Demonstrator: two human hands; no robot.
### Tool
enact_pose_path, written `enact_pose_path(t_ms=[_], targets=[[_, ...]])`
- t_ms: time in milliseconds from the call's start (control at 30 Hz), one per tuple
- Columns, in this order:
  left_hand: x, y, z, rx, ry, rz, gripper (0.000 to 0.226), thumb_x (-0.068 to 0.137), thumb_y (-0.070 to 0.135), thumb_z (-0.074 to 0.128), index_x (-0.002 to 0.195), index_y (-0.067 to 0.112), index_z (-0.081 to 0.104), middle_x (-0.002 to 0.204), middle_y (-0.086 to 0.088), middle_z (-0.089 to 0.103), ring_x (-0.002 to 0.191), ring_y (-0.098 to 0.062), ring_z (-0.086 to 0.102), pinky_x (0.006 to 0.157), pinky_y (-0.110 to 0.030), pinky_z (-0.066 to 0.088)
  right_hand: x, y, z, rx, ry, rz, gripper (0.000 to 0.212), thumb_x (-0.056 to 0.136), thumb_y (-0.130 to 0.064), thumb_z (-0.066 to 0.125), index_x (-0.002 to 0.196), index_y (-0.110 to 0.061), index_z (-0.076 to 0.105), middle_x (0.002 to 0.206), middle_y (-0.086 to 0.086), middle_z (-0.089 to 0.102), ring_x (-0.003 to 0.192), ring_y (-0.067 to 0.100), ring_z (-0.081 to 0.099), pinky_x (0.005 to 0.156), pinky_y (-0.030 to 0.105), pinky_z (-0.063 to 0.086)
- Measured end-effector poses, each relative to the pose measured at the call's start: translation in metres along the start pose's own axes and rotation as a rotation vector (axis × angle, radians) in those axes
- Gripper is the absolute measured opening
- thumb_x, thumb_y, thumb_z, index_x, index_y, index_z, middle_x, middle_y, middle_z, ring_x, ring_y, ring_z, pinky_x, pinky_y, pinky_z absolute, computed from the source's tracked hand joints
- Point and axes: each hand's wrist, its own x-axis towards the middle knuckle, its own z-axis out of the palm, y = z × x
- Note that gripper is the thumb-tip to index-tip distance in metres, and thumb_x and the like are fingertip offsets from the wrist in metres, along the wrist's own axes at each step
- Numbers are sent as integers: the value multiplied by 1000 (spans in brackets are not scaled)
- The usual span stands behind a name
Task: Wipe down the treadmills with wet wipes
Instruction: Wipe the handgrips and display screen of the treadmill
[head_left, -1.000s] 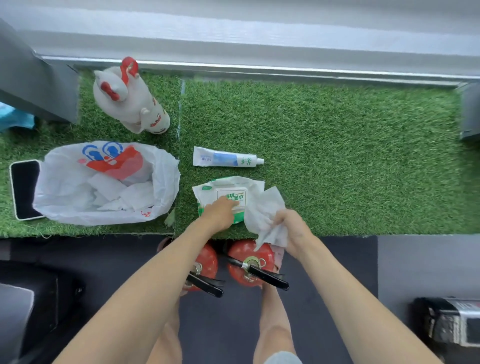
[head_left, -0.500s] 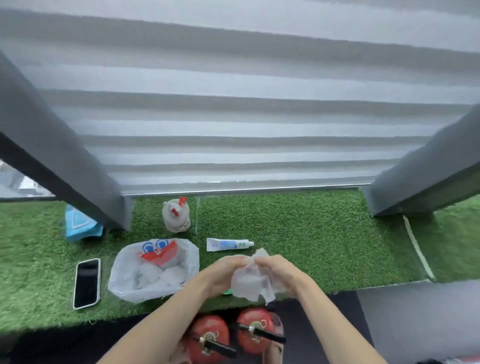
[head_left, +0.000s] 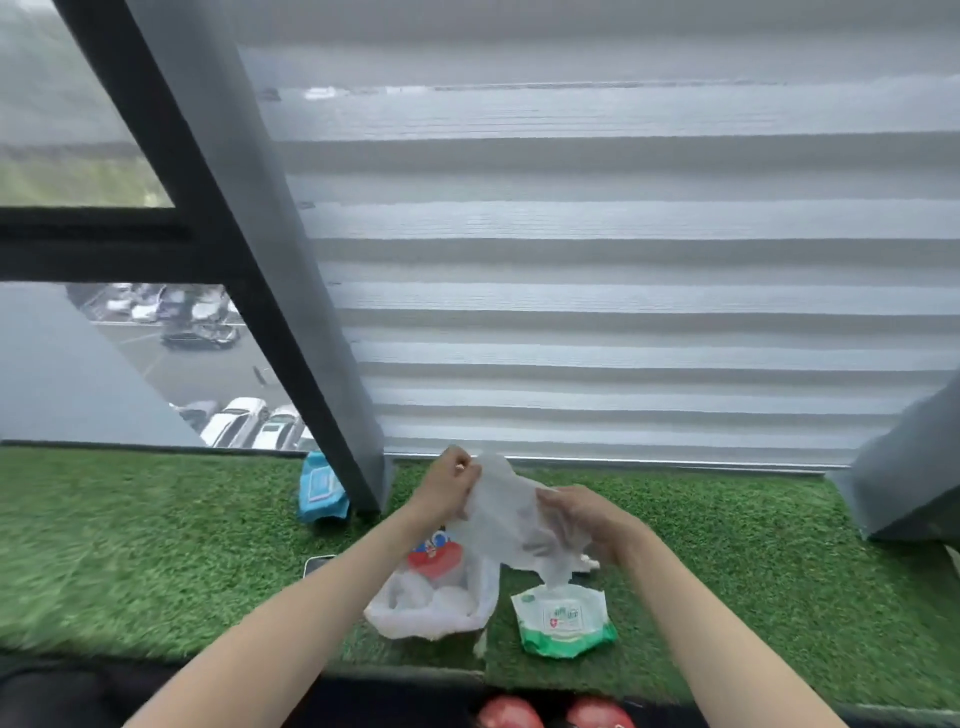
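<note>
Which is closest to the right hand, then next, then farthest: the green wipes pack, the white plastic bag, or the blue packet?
1. Green wipes pack, just below the right hand.
2. White plastic bag, lower left.
3. Blue packet, far to the left.

No legible text; wipes pack (head_left: 563, 618) label apparently too blurred.

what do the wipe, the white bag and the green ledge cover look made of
Wet wipe: probably thin nonwoven cloth, matte, translucent, draping limply. Bag: likely thin plastic film, slightly glossy, crinkled. Ledge cover: synthetic turf, tufted green blades.
</note>
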Motion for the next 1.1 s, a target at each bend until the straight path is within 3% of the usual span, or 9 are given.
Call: enact_pose_path(t_ms=[167,300,400,500,667,800,900,1000,1100], targets=[[-30,26,11,201,141,72,17,96,30,55,96,13,53,95,-5,60,84,-24,59,72,-34,47,-45,-9,-13,-102,-38,14,34,100,-34,47,108,-6,64,105,9,68,103,28,65,100,54,45],[-71,70,17,-793,-88,12,19,83,31,69,91,14,64,91,-11,65,72,-19,66,63,-30,55,-90,-4,-42,-67,-299,21,51,99,-48,40,126,-8,56,117,10,68,110,25,65,91,36,53],[-100,77,34,-1277,22,1,51,92,58,42,116,17,62,108,-9,70,103,-29,66,74,-38,57,-109,-4,-44,80,-382,-28,41,99,-44,41,114,-13,64,102,6,72,92,21,69,85,37,53],[-133,54,74,-1247,165,-177,73,94,68,25,140,17,48,130,-9,59,115,-29,60,95,-39,45,-117,2,-34,118,-443,-29,41,89,-38,53,118,-12,64,106,9,70,94,24,67,91,42,51],[-213,10,86,-1371,258,-190,104,76,87,23,134,5,55,133,-22,56,122,-38,54,109,-51,36,-125,23,3,-148,-476,52,52,86,-36,68,124,-3,56,114,12,67,103,25,65,90,38,49],[-277,-15,64,-1332,368,-176,71,93,57,43,134,0,53,134,-21,55,118,-32,57,101,-45,43,-144,37,56,-228,-534,42,21,99,-22,49,91,-10,64,75,0,72,65,11,68,62,25,49],[-336,-38,53,-1186,411,-173,44,95,26,51,134,5,54,127,-17,61,111,-29,60,102,-45,42,-148,60,105,-321,-537,39,32,92,-33,59,111,-8,63,101,6,70,89,19,67,72,27,50],[-412,-64,50,-1031,516,-232,52,82,13,62,133,5,54,123,-20,62,109,-33,60,97,-48,48,-163,94,164,-428,-557,-16,20,88,-29,65,90,-9,66,92,9,68,78,21,64,69,28,50],[-492,-96,47,-1004,754,-282,38,88,2,59,126,4,61,119,-17,65,102,-30,65,84,-40,57,-195,136,224,-521,-643,-94,23,80,-25,72,90,-4,71,102,19,69,90,30,64,90,44,50]])
